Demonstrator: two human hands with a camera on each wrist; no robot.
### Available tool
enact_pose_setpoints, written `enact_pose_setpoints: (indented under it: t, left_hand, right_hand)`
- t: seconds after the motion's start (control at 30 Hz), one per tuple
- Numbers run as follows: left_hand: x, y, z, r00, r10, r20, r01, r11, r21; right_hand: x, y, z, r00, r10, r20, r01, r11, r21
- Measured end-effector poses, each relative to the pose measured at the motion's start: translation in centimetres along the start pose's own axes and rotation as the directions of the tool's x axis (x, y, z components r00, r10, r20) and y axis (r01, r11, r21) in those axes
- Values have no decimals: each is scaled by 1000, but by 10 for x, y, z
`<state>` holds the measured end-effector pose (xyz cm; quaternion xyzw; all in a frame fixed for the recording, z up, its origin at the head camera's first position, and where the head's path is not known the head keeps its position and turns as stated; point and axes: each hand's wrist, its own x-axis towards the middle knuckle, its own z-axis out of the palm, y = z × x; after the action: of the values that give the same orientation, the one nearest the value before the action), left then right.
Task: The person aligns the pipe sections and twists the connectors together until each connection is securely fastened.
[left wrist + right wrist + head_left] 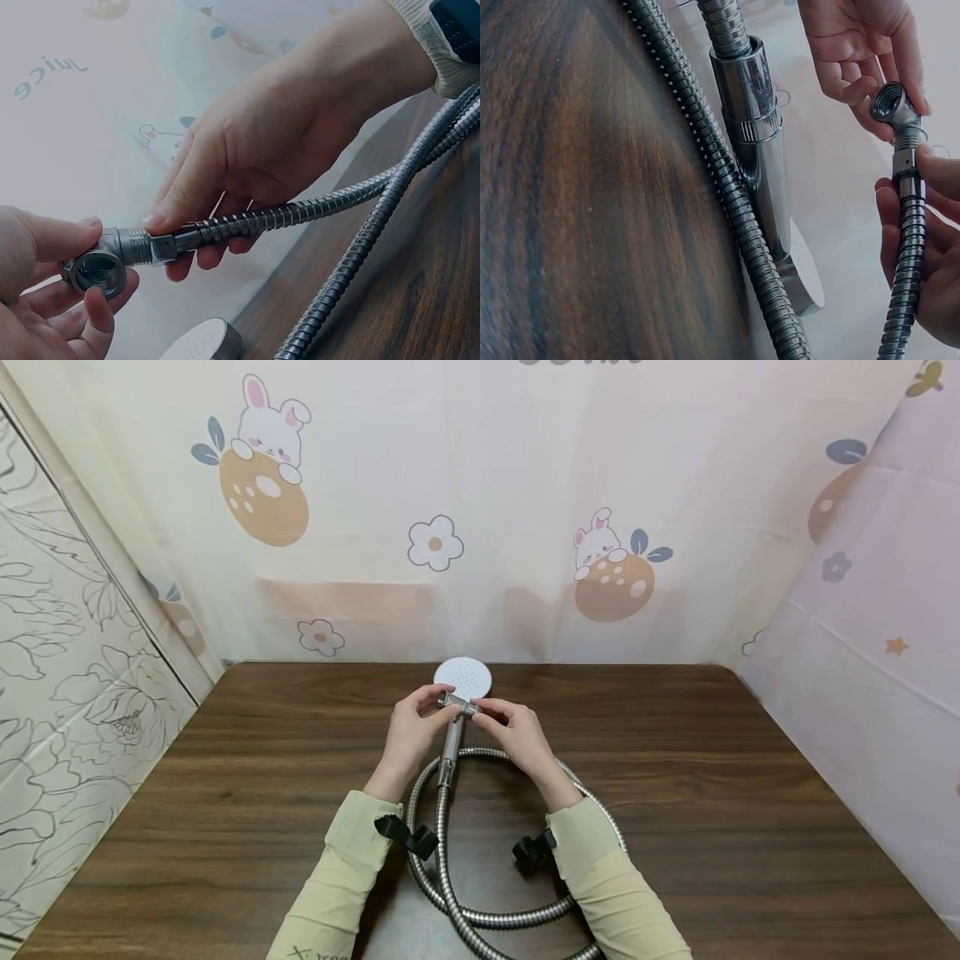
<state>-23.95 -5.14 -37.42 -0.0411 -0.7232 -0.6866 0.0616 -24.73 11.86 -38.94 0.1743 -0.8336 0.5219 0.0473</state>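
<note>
In the head view my left hand [408, 727] and right hand [521, 735] meet over the table's far part. The left thumb and fingers pinch a small metal pipe fitting [105, 264] with a round, internally threaded opening. My right hand grips the end of a ribbed metal shower hose [300, 212], thumb at its nut [163, 248]. Nut and fitting stand in line end to end, with some of the fitting's outer thread showing between them. Behind the hands lies a handheld shower head [462, 677], white spray face up, its chrome handle [761, 161] joined to the hose's other end.
The hose loops over the dark wooden table [262, 810] beneath both forearms. A printed curtain [495, 468] hangs along the far edge, with more fabric at the left and right. Black straps with small cameras [408, 837] sit at both wrists.
</note>
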Motion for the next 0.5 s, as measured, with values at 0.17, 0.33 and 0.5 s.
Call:
enact_pose_setpoints:
  t: [0.17,0.33,0.5]
  left_hand:
    - [0,1,-1,1000,1,-2,-1,1000,15]
    - [-1,2,-1,1000,8,-10,-8,1000,28]
    - [-2,3,-2,1000,8,6,-8,1000,20]
  right_hand:
    - [0,-2,0,1000,2,29,-2,1000,4]
    - [1,-2,2,1000,20,18,-20,1000,0]
    - [0,-3,3,999,34,-9,-34,999,29]
